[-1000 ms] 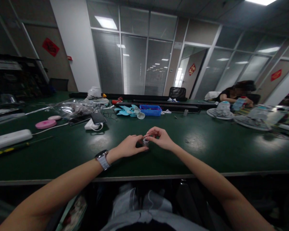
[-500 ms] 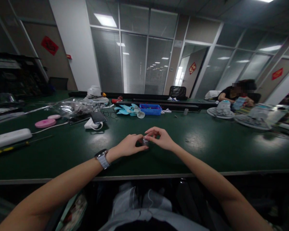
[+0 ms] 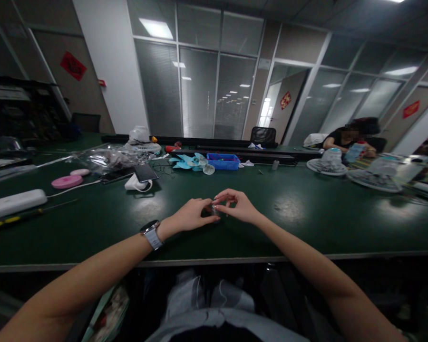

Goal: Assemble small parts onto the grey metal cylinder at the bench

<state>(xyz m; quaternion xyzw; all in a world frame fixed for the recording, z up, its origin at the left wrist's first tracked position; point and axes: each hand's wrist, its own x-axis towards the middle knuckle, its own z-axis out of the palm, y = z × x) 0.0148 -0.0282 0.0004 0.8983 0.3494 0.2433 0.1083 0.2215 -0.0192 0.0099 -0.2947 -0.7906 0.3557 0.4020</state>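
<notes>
A small grey cylinder [image 3: 215, 209] stands on the green table, mostly covered by my fingers. My left hand [image 3: 194, 213] is closed around its left side, thumb in front and fingers behind. From the right, my right hand [image 3: 237, 205] reaches over with thumb and index fingertip at the cylinder's top. Whether that hand pinches a small part there is too fine to make out. A watch [image 3: 151, 234] is on my left wrist.
Behind my hands lie light-blue fan blades [image 3: 187, 162] and a blue basket [image 3: 223, 162]. A power bank [image 3: 138, 183], power strip [image 3: 16, 205] and yellow-handled screwdriver [image 3: 12, 220] lie left. Fan parts [image 3: 327, 164] stand right, near a person [image 3: 353, 137]. Another grey cylinder [image 3: 275, 165] stands behind.
My right thumb and fingers have shifted slightly at the cylinder's top. The left hand has stayed in place around it.
</notes>
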